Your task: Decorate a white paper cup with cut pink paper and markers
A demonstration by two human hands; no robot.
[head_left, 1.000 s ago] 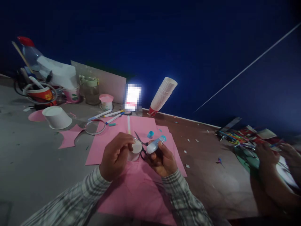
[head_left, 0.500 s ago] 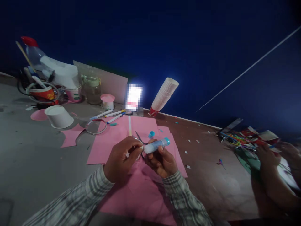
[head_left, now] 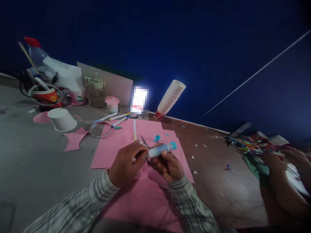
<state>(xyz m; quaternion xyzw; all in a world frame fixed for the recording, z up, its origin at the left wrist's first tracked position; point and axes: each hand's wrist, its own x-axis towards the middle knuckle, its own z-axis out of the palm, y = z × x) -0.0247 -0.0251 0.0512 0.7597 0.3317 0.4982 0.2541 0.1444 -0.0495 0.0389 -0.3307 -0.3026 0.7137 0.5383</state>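
Observation:
My right hand (head_left: 170, 166) is closed around a clear glue stick with a blue base (head_left: 161, 149), its white end pointing left. Against that end, the thumb and finger of my left hand (head_left: 127, 164) are pinched together; what they hold is small and mostly hidden. Beneath both hands lie sheets of pink paper (head_left: 121, 145). Scissors (head_left: 144, 139) rest on the paper, partly covered by my hands. A small blue cap (head_left: 157, 138) lies just beyond the glue stick.
Markers (head_left: 119, 122), a ring (head_left: 100, 130), a pink cutout (head_left: 76, 139) and an upturned white cup (head_left: 62, 119) lie to the left. A tilted stack of paper cups (head_left: 170, 98) stands at the back. Another person's hands (head_left: 275, 161) are at the far right, by coloured items.
My hands stay nearly in place, with the left pinch still at the glue stick's end. The white bit seen between its fingertips is now less visible. The other person's hands shifted slightly.

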